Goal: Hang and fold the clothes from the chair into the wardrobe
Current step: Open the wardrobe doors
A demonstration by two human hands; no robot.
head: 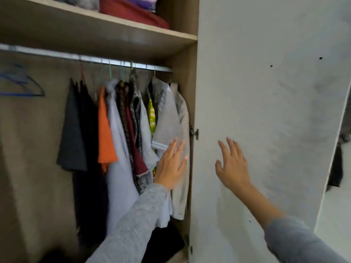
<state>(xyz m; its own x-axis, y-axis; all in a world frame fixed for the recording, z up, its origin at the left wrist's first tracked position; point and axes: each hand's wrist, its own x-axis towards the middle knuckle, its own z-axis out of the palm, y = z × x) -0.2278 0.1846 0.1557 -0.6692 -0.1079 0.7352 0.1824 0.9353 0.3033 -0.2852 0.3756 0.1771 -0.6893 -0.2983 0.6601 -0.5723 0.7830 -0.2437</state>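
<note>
The wardrobe stands open, and several garments hang from its metal rail [95, 58]. They run from a dark grey top [71, 130] past an orange one [105, 133] to a light grey shirt [168, 118] at the right end. My left hand [171, 164] is open, fingers spread, flat against the light grey shirt. To its right, my right hand [231, 164] is also open and empty, held in front of the white wardrobe door [266, 92]. Whether it touches the door I cannot tell.
An empty blue hanger [22, 86] hangs at the rail's left end. Folded red and purple fabrics [133, 12] lie on the upper shelf [114, 21]. A hinge [194, 132] joins the door to the wardrobe side. Something dark lies at the wardrobe's bottom.
</note>
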